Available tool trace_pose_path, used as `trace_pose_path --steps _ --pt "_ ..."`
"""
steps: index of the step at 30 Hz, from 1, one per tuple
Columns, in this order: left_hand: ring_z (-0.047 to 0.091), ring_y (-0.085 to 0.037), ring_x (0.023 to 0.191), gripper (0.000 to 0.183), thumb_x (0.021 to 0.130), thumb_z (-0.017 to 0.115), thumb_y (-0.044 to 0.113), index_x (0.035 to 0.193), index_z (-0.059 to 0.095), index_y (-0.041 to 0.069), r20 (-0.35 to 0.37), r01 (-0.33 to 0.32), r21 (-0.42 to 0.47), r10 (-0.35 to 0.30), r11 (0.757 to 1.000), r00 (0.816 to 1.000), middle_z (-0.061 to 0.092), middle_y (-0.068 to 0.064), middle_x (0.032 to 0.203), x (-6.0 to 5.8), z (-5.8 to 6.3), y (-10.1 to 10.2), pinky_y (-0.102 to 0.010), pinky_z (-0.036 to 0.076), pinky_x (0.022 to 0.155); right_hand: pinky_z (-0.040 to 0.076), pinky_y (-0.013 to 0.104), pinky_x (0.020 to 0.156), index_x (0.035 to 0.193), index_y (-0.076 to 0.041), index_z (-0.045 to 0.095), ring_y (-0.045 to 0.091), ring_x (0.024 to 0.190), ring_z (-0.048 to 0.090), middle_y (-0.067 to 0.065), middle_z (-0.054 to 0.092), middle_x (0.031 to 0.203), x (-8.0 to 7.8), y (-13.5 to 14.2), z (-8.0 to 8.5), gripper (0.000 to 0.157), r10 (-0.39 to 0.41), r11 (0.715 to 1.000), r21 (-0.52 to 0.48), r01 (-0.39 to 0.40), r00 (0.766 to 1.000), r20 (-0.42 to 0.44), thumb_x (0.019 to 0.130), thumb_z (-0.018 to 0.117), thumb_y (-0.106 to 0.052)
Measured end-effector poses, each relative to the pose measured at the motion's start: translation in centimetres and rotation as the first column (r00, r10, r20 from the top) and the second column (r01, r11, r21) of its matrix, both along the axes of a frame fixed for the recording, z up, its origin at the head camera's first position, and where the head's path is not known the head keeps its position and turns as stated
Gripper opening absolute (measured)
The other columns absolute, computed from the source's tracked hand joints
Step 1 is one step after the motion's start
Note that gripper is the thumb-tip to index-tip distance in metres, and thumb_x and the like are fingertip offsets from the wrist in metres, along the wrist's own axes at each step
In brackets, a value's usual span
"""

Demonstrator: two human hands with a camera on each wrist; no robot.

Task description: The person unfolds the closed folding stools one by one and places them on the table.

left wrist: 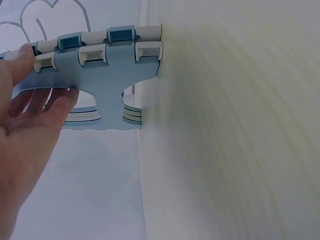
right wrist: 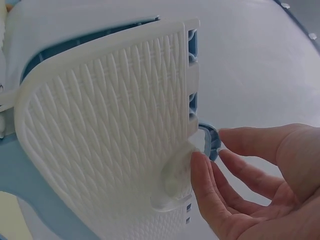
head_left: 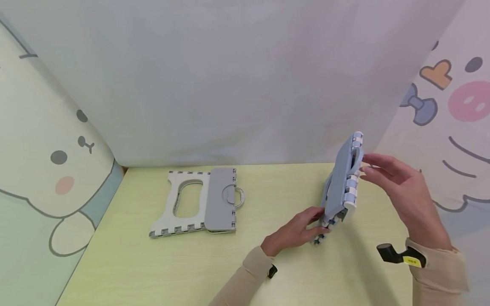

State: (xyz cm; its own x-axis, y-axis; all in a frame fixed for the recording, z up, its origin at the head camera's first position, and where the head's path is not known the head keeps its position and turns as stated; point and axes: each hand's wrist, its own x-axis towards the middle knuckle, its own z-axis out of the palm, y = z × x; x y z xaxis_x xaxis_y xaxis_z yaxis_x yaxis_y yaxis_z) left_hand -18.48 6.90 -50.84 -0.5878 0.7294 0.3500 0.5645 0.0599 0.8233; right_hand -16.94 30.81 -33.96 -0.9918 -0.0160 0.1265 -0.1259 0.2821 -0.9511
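Note:
A blue-and-white folding stool (head_left: 340, 178) stands upright and tilted at the right of the table, folded flat. My left hand (head_left: 294, 231) grips its lower side. In the left wrist view, the thumb lies on the hinged edge and the fingers reach through the opening of the blue leg panel (left wrist: 111, 95). At the top edge, my right hand (head_left: 405, 187) pinches the blue carrying handle (head_left: 358, 160) between thumb and fingertips. The right wrist view shows the white woven-pattern seat panel (right wrist: 110, 115) beside the right hand (right wrist: 250, 185).
A second folding stool (head_left: 220, 204), grey and white, lies folded flat on the left part of the pale yellow table (head_left: 164, 272), its ring handle facing right. A plain light wall (head_left: 237, 85) rises behind the table. Cartoon-printed panels stand at both sides.

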Motion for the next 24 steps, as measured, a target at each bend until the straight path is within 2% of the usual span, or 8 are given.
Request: trace_pose_path --steps 5,9,13,16,24 --pt "0.053 -0.009 0.132 0.050 0.102 0.065 0.008 0.146 0.042 0.000 0.022 -0.002 -0.005 0.003 1.000 1.000 0.055 -0.014 0.140 0.0 0.1 -0.1 -0.019 0.042 0.109 0.041 0.010 0.087 0.147 -0.014 0.056 0.006 0.107 0.067 -0.002 0.060 0.139 0.3 0.1 -0.7 0.048 -0.045 0.993 0.109 0.043 0.999 0.016 0.102 0.068 -0.023" --pt "0.052 -0.009 0.133 0.051 0.102 0.064 0.008 0.148 0.041 0.001 0.067 0.001 -0.005 -0.001 1.000 0.998 0.054 -0.013 0.141 0.0 0.2 -0.1 -0.019 0.041 0.109 0.041 0.011 0.089 0.144 -0.010 0.057 0.005 0.109 0.066 0.002 0.057 0.139 0.5 0.2 -1.2 0.046 -0.042 0.995 0.091 0.040 0.999 0.025 0.101 0.068 -0.021" --pt "0.052 -0.009 0.133 0.051 0.103 0.063 0.009 0.148 0.040 0.002 0.099 0.007 0.004 -0.007 1.000 0.995 0.053 -0.013 0.142 -0.1 0.1 -0.1 -0.019 0.041 0.109 0.040 0.010 0.087 0.145 -0.011 0.056 0.004 0.113 0.063 0.000 0.056 0.142 0.6 0.3 -1.7 0.046 -0.052 0.988 0.145 0.046 0.998 0.039 0.102 0.067 -0.025" --pt "0.052 -0.009 0.133 0.051 0.103 0.063 0.009 0.148 0.041 0.002 0.092 0.008 0.008 -0.009 1.000 0.996 0.054 -0.013 0.142 -0.1 0.0 -0.1 -0.020 0.041 0.109 0.040 0.010 0.086 0.145 -0.014 0.057 0.002 0.116 0.060 -0.003 0.057 0.142 0.6 0.4 -2.1 0.046 -0.064 0.979 0.198 0.052 0.996 0.055 0.102 0.067 -0.029" --pt "0.053 -0.010 0.131 0.048 0.102 0.065 0.008 0.144 0.043 0.000 0.050 0.010 0.012 -0.010 1.000 0.999 0.055 -0.013 0.138 -0.1 0.0 0.0 -0.018 0.041 0.109 0.042 0.010 0.086 0.140 -0.011 0.059 -0.003 0.112 0.062 -0.011 0.066 0.129 0.8 0.7 -3.5 0.042 -0.062 0.982 0.182 0.051 0.996 0.056 0.101 0.069 -0.023"
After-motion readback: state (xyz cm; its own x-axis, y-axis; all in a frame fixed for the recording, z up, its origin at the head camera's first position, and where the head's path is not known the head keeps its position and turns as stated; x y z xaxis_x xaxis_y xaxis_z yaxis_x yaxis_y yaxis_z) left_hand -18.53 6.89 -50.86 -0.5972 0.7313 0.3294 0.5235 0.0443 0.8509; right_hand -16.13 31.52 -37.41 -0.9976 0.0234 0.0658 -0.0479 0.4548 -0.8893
